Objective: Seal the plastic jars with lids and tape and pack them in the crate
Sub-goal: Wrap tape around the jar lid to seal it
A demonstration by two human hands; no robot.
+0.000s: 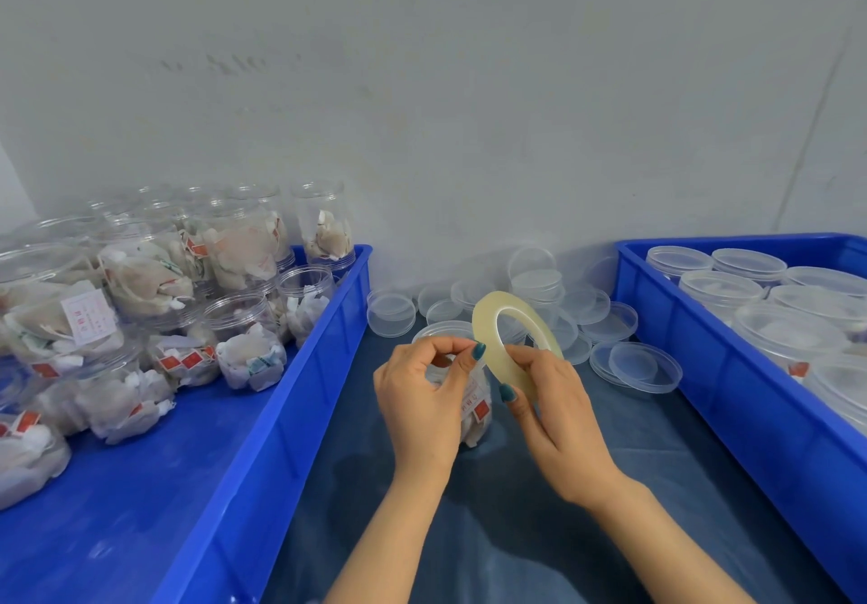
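A thin roll of clear tape [488, 317] stands on edge over the middle of the table, gripped at its lower rim by my right hand [553, 420]. My left hand [422, 397] is just left of the roll, thumb and forefinger pinched together at the roll's edge, apparently on the tape end. Behind both hands stands a lidded plastic jar [476, 409] filled with white packets, mostly hidden. Loose clear lids [638, 366] lie scattered behind it.
A blue crate [300, 406] on the left holds several open jars of packets [248, 350]. Another blue crate [732, 369] on the right holds several lidded jars [788, 331]. A blue cloth [516, 533] covers the table between them. A grey wall stands close behind.
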